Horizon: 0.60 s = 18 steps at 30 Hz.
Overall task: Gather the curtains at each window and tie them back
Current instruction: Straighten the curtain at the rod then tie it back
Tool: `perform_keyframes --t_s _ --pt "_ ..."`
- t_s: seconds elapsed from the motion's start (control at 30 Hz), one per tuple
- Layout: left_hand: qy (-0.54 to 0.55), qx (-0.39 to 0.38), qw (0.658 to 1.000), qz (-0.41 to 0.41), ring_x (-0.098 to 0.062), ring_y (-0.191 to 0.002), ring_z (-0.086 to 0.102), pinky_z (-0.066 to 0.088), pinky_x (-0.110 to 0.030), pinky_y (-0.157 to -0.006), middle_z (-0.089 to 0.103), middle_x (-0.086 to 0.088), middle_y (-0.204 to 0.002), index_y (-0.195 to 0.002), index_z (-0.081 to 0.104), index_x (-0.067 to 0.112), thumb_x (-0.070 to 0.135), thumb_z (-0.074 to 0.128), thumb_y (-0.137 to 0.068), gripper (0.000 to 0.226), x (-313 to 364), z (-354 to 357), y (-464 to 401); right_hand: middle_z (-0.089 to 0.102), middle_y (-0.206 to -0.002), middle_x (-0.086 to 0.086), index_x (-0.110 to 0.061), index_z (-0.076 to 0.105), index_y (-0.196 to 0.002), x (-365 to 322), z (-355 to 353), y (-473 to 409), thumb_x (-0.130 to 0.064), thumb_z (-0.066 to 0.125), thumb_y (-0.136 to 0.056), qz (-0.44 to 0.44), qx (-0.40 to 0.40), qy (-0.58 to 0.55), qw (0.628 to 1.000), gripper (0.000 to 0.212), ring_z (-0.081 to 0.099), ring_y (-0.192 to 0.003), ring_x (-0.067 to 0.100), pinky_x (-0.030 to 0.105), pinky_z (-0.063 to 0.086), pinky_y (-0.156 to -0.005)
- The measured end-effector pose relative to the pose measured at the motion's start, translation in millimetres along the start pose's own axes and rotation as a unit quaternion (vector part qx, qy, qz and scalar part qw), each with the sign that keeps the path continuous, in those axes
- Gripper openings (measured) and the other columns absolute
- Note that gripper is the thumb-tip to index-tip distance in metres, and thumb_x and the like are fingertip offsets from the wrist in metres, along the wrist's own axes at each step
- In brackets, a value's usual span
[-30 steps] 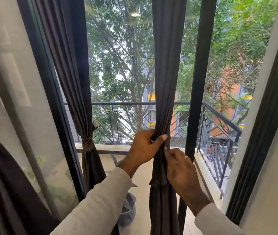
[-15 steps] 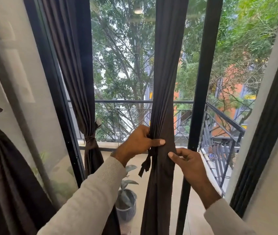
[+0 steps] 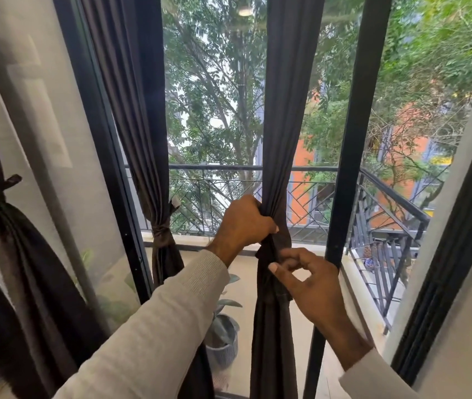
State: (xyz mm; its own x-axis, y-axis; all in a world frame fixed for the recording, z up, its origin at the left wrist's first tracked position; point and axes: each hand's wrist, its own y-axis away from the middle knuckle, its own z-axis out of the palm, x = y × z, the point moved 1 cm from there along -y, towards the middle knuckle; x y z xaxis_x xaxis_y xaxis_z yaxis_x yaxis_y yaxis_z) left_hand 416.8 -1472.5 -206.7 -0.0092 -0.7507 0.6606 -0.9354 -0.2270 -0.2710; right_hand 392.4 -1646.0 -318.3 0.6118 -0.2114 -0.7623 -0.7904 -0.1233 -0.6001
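Dark curtain (image 3: 283,139) clenched in left grip (image 3: 244,223) — right grip (image 3: 312,283) loose; pot (image 3: 224,345) holds plant.

We see a dark brown gathered fabric curtain (image 3: 283,110) against a black metal window frame (image 3: 352,139). Our ribbed knit sleeves (image 3: 154,326) are pale beige. The black balcony railing (image 3: 309,197) carries a diagonal lattice pattern (herringbone-like), before an orange building wall (image 3: 301,174) and a ridged grey plant pot (image 3: 223,349).
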Motion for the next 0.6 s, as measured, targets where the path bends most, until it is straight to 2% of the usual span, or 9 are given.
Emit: perform_keyframes --t_s 0.07,0.13,0.2,0.33,0.47,0.6 --pt "0.009 0.001 1.0 -0.002 -0.018 -0.074 0.074 0.06 -0.031 -0.064 0.074 -0.003 -0.087 -0.09 0.068 0.015 0.027 0.094 -0.075 0.032 -2.0 0.3 -0.6 0.077 -0.083 -0.015 -0.027 0.082 -0.099 7.7 -5.9 -5.2 -0.02 0.086 -0.087 0.013 -0.005 0.002 1.0 0.014 0.073 -0.081 0.009 0.025 0.058 -0.081" --pt "0.023 -0.002 1.0 -0.007 -0.022 -0.079 0.076 0.066 -0.039 -0.073 0.077 -0.006 -0.094 -0.093 0.068 0.014 0.026 0.095 -0.074 0.035 -4.6 -0.3 -0.6 0.078 -0.087 -0.012 -0.025 0.083 -0.098 12.9 -15.7 -12.1 -0.013 0.084 -0.089 0.004 -0.014 0.014 1.0 0.015 0.073 -0.084 0.009 0.022 0.056 -0.081" --pt "0.049 -0.023 0.999 -0.005 -0.023 -0.079 0.078 0.067 -0.045 -0.077 0.079 -0.006 -0.093 -0.092 0.071 0.012 0.021 0.095 -0.073 0.031 -6.1 -0.8 -0.6 0.074 -0.089 -0.012 -0.022 0.082 -0.098 15.5 -27.5 -21.5 -0.004 0.08 -0.09 -0.03 -0.004 0.064 0.998 0.019 0.07 -0.089 0.008 0.018 0.053 -0.081" --pt "0.126 -0.088 0.988 0.004 -0.019 -0.089 0.079 0.066 -0.045 -0.088 0.082 -0.002 -0.097 -0.102 0.081 0.012 0.011 0.093 -0.077 0.028 -4.1 1.7 6.0 0.067 -0.087 -0.019 -0.021 0.081 -0.094 8.7 -50.3 -49.0 -0.002 0.078 -0.088 -0.079 0.028 0.173 0.981 0.021 0.065 -0.087 0.007 0.026 0.051 -0.081" --pt "0.19 -0.146 0.97 0.037 -0.02 -0.102 0.08 0.062 -0.047 -0.101 0.084 -0.001 -0.105 -0.107 0.083 0.014 0.008 0.089 -0.084 0.025 -6.0 8.7 11.9 0.076 -0.089 -0.009 -0.022 0.082 -0.093 7.5 -54.9 -66.3 -0.002 0.079 -0.089 -0.007 0.035 0.106 0.994 0.02 0.071 -0.086 0.004 0.02 0.055 -0.082" --pt "0.228 -0.174 0.956 0.061 -0.022 -0.103 0.08 0.061 -0.047 -0.103 0.084 -0.005 -0.104 -0.105 0.083 0.012 0.003 0.087 -0.086 0.021 -13.4 5.2 9.8 0.076 -0.085 -0.008 -0.019 0.079 -0.089 10.7 -45.6 -62.5 -0.004 0.082 -0.088 0.037 0.042 0.064 0.996 0.016 0.069 -0.082 0.002 0.015 0.05 -0.074"
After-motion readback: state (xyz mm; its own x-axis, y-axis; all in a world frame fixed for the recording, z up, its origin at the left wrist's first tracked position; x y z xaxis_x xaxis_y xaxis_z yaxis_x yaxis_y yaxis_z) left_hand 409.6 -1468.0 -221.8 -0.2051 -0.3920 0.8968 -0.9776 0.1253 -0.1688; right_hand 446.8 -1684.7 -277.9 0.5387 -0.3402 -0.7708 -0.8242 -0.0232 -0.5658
